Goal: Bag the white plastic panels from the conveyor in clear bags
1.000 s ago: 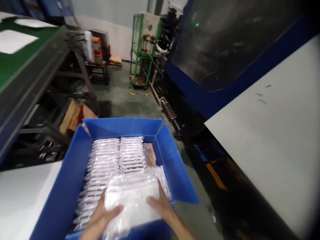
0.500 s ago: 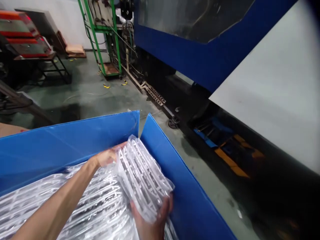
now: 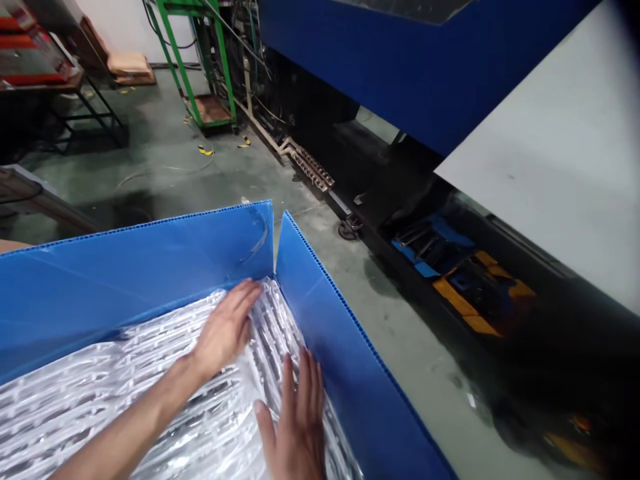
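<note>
A clear plastic bag of pale slatted parts (image 3: pixel 277 320) lies in the far right corner of a blue corrugated box (image 3: pixel 150 247), against its right wall. My left hand (image 3: pixel 227 327) rests on the bag's left edge near the corner, palm down, fingers stretched out. On the bag's near part lies my right hand (image 3: pixel 297 413), flat, with fingers extended and the thumb apart. More bagged parts (image 3: pixel 180 393) fill the box to the left in rows, partly hidden under my left forearm.
Beyond the box is a green floor with a green metal rack (image 3: pixel 210 113). A large blue and white machine (image 3: pixel 380 80) overhangs on the right, with an open yellow and blue toolbox (image 3: pixel 465 293) beneath it. A table (image 3: pixel 65 83) with orange-trimmed items stands at far left.
The bag of parts has gone down from between my hands into the box corner. Both hands have let go of their grip and now lie flat on it. The view has tilted slightly downward.
</note>
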Tool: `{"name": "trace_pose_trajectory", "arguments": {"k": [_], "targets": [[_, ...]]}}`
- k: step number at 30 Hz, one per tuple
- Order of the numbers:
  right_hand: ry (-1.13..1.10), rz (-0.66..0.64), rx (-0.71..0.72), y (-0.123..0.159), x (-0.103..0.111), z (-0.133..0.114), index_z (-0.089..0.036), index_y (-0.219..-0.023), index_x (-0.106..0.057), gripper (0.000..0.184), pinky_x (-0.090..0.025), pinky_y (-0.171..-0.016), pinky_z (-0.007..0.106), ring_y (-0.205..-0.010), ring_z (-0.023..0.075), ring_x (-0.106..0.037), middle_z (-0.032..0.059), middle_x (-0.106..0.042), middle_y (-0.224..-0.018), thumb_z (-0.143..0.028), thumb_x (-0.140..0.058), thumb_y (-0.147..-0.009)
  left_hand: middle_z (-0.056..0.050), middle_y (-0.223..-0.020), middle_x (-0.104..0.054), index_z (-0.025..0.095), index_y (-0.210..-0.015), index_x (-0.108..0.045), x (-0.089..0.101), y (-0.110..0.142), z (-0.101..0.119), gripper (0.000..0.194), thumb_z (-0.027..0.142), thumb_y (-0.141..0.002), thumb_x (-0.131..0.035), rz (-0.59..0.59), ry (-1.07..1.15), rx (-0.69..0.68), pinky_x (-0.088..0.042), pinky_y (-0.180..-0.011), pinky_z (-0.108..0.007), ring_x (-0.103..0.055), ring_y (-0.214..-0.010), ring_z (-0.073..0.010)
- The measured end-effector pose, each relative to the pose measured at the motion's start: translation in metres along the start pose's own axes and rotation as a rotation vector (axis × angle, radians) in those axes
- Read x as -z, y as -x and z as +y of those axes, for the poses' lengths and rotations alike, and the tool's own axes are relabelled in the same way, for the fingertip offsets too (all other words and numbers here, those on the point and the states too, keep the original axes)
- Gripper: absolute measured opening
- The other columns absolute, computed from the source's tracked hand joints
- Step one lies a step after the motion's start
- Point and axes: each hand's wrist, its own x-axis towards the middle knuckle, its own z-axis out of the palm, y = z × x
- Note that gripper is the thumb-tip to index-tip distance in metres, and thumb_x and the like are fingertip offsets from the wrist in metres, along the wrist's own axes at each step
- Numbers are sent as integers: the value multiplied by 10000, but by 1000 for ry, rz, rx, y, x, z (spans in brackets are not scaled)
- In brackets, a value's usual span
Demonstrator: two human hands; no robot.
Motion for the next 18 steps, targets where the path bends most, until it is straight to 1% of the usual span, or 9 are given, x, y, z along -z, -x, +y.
{"name": "trace_pose_trajectory", "arguments": {"k": [1,3,6,8,10,13,15,16,18], "targets": [[17,-67,29,-6,-4,0,-150,-1419,-259,720,-290,-1030,575,-1342,380,-224,156,-225,-1488,-439,-537,-821,-89,-1476,-289,155,-1415,-235,-6,4,5,573,185,-864,-390,1,-58,-60,-191,-1124,-470,-179,-1372,-254],[46,-188,65,-13,-13,0,-164,-1408,-296,729,-252,-1052,570,-1351,374,-205,140,-239,-1486,-518,-519,-811,-91,-1491,-257,172,-1424,-213,-18,10,10,584,340,-898,-402,-48,-158,-156,-150,-1116,-530,-112,-1383,-293],[71,-270,67,-13,-18,1,-219,-1421,-264,751,-175,-1078,572,-1368,366,-144,102,-172,-1510,-566,-503,-800,-87,-1491,-261,222,-1410,-260,-33,20,5,569,445,-901,-382,-78,-261,-205,-105,-1095,-589,-93,-1381,-321],[83,-279,72,-9,-16,1,-270,-1426,-237,715,-138,-1081,579,-1375,358,-111,75,-136,-1520,-554,-483,-818,-92,-1504,-218,221,-1418,-234,-37,27,0,571,439,-907,-366,-63,-292,-174,-79,-1094,-595,-68,-1383,-322],[94,-287,82,-5,-14,1,-316,-1421,-230,662,-131,-1075,584,-1378,352,-100,66,-129,-1523,-541,-455,-840,-103,-1508,-198,197,-1427,-204,-39,34,-2,568,407,-918,-345,-40,-298,-119,-72,-1100,-583,-55,-1385,-314],[124,-283,106,-3,-12,0,-342,-1413,-240,616,-135,-1066,587,-1379,350,-97,73,-159,-1518,-529,-431,-857,-102,-1492,-250,196,-1410,-265,-38,38,-1,544,402,-914,-355,-23,-249,-32,-67,-1104,-580,-85,-1383,-309],[153,-267,148,-6,-12,-1,-335,-1413,-242,607,-123,-1069,582,-1380,347,-89,76,-162,-1518,-516,-427,-864,-94,-1482,-278,206,-1386,-324,-31,39,2,539,412,-894,-402,-5,-205,10,-66,-1106,-584,-112,-1380,-309],[166,-249,176,-9,-14,-1,-329,-1413,-246,594,-116,-1071,580,-1381,344,-88,78,-156,-1520,-504,-418,-873,-98,-1482,-277,195,-1385,-323,-25,43,5,540,397,-892,-410,11,-201,34,-73,-1108,-583,-118,-1379,-306],[187,-202,233,-19,-22,-1,-310,-1415,-250,544,-113,-1072,573,-1384,328,-93,79,-141,-1523,-450,-373,-903,-113,-1485,-267,152,-1402,-274,-10,63,17,533,329,-909,-376,94,-178,141,-119,-1118,-554,-134,-1381,-276]]}}
